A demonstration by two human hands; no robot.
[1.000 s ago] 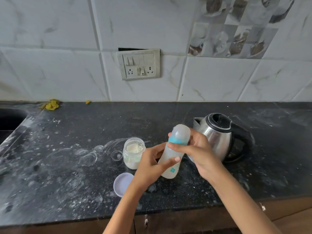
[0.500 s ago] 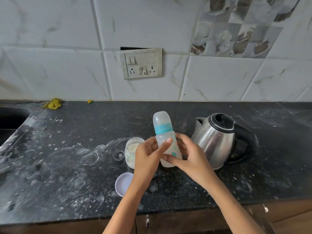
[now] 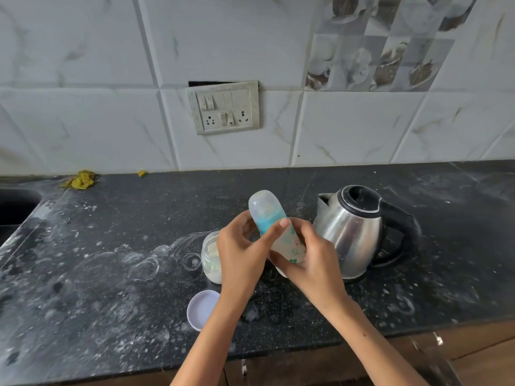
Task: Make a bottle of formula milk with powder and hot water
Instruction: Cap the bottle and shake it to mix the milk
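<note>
A baby bottle [image 3: 271,220] with a clear cap and a blue collar is tilted to the left above the black counter [image 3: 111,260], held in both hands. My left hand [image 3: 242,253] wraps the collar and upper body, its thumb across the front. My right hand [image 3: 312,261] cups the lower body and base. Pale milky liquid shows inside. An open glass jar of white powder [image 3: 210,259] stands just left of my left hand, partly hidden by it. A steel electric kettle [image 3: 354,232] with a black handle sits right of the bottle.
The jar's round lid [image 3: 202,309] lies upside down near the counter's front edge. Powder smears cover the counter. A sink [image 3: 14,207] is at the far left, a yellow cloth [image 3: 80,179] by the wall, and a switch plate [image 3: 224,107] on the tiles.
The bottle swung from leaning right to upright to leaning left. My right hand slid from the cap end down to the base, and my left hand moved up to the collar.
</note>
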